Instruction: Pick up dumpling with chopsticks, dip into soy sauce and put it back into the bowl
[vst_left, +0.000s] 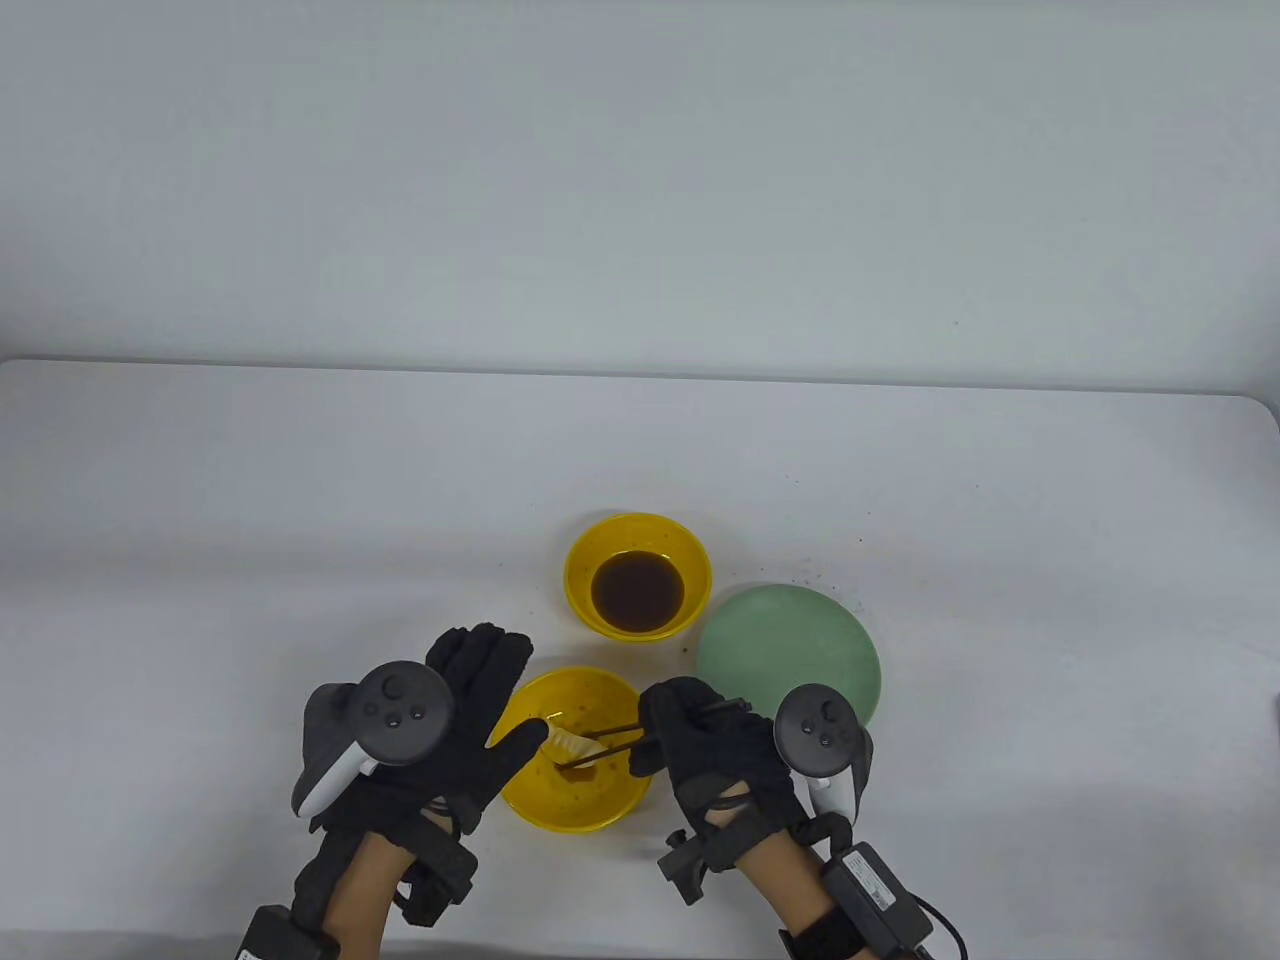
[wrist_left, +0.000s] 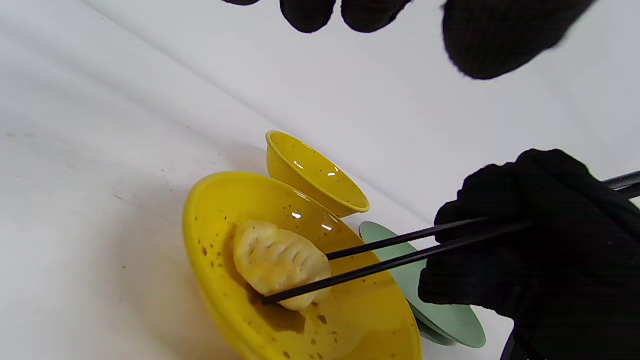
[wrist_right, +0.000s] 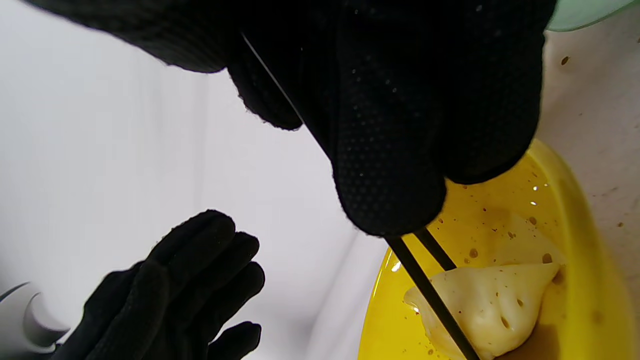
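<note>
I'm looking down at the table (vst_left: 300, 480) and my right hand (vst_left: 720, 755) is curling its fingers tight around the black chopsticks (vst_left: 625, 738), which are running left from the fist, tips over the near yellow bowl (vst_left: 575, 805). The tips are clamping the dumpling (vst_left: 578, 748) from both sides: in the left wrist view one stick is crossing its lower edge and the other is meeting its upper right side. The dumpling is sitting in that bowl, right over a brown puddle of sauce, and I can't tell if it's touching the bottom or lifted a hair. Its long axis is lying roughly crosswise to the chopsticks, with the pleated ridge facing up in the left wrist view (wrist_left: 277, 260). From the right wrist view one pointed end of it (wrist_right: 492, 302) is aiming toward the bowl's right wall.

My left hand (vst_left: 455, 720) is hanging just left of the bowl with fingers straight and spread, holding nothing, thumb reaching over the bowl's left rim.

The sauce bowl (vst_left: 638, 540), also yellow, is sitting just beyond the near one with dark soy sauce (vst_left: 637, 590) in it. A green plate (vst_left: 780, 650) is lying to the right, near both bowls.
</note>
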